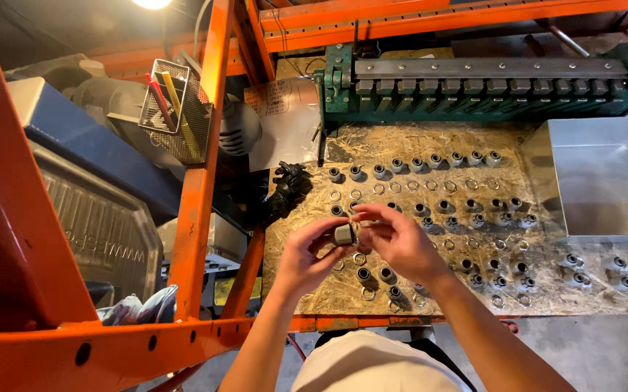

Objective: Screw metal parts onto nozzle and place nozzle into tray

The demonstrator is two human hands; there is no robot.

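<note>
Rough chipboard bench top [401, 149], dull grey metal fitting [343, 234], smooth brushed steel tray [604, 181], glossy orange-painted frame [198, 218]

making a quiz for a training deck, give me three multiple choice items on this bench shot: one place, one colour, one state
1. Where is the metal tray?
A. right of the bench
B. left, under the basket
C. on the floor

2. What colour is the rack frame?
A. blue
B. orange
C. white

3. How is the small grey fitting held?
A. lying loose on the board
B. left hand alone
C. between both hands

Answers: 1 A, it sits at the right end of the chipboard top. 2 B, the beams are orange. 3 C, left hand and right hand both pinch it.
</note>
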